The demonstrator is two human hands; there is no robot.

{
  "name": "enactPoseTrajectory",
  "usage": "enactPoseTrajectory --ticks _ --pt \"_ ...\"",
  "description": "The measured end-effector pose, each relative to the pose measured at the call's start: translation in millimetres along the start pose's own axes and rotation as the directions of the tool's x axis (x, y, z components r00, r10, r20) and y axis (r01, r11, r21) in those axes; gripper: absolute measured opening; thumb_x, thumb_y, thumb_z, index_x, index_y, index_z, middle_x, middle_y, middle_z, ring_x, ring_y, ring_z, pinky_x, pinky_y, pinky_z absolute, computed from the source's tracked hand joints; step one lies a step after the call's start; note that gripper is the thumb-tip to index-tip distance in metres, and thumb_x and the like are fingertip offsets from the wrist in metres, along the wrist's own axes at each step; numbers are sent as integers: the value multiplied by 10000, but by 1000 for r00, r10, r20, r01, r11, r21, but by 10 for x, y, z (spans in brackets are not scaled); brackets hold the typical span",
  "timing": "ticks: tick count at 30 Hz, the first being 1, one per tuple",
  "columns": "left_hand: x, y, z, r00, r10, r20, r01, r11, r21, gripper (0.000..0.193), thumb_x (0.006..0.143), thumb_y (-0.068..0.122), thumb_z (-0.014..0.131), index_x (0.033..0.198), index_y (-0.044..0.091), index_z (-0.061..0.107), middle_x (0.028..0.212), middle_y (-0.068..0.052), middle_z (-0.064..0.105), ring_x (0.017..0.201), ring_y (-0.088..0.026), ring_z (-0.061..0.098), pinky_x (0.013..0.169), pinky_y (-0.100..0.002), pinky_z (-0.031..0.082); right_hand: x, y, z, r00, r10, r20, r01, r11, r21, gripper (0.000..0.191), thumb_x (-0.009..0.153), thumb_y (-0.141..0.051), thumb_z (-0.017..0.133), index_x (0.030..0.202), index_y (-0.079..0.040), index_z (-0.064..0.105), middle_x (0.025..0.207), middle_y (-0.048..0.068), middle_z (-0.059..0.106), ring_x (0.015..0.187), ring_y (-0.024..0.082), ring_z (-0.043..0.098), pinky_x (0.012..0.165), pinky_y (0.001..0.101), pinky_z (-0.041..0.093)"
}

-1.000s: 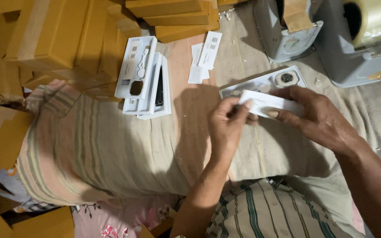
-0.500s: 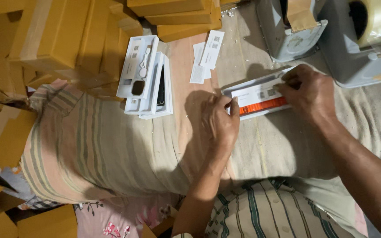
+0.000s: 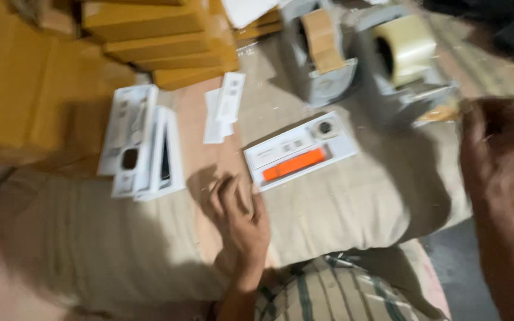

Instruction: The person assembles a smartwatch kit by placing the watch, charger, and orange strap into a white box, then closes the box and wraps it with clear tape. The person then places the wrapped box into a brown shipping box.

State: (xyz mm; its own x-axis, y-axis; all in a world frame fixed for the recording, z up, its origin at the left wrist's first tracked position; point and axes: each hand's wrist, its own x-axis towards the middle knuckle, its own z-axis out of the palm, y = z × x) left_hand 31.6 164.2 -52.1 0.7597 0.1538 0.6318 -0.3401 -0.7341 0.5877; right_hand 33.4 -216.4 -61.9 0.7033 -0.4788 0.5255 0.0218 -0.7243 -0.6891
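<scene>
Flat white rectangular box with an orange strip and a round dark disc in its tray lies on coarse beige cloth, at 1 o'clock from the left hand. Left hand rests empty on the cloth, fingers loosely curled, fingertips just beside the box's near corner. Right hand at 3 o'clock is motion-blurred beside a grey tape dispenser holding a clear glossy roll; grip cannot be made out.

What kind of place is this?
Probably a packing spot: stacked yellow cardboard boxes, two tape dispensers and a white product box lie on a cloth-covered surface.
</scene>
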Motion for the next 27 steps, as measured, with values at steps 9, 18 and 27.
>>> enactPoseTrajectory --ticks 9,18,27 --pt "-180 20 100 999 -41 6 40 995 91 245 964 127 677 1201 66 677 1243 -153 601 1168 -346 595 1029 -476 443 793 379 -316 928 -345 143 345 644 -682 262 996 -123 690 1215 18 663 1131 192 696 982 270 687 839 350 560" --pt "-143 -75 38 994 -80 -70 69 986 -150 224 945 29 695 1165 71 682 1206 -121 629 1099 -267 669 938 -363 574 207 -352 140 946 -193 262 264 926 -272 291 1007 -164 671 1235 16 666 1113 187 699 961 280 686 832 373 558" --pt "105 329 96 842 -121 526 534 322 -782 693 1042 377 635 1588 56 355 1286 -91 584 1062 -142 613 936 -303 539 -224 -786 122 865 204 459 -415 805 424 325 1018 -206 652 1256 14 669 1095 181 702 939 290 685 825 395 556"
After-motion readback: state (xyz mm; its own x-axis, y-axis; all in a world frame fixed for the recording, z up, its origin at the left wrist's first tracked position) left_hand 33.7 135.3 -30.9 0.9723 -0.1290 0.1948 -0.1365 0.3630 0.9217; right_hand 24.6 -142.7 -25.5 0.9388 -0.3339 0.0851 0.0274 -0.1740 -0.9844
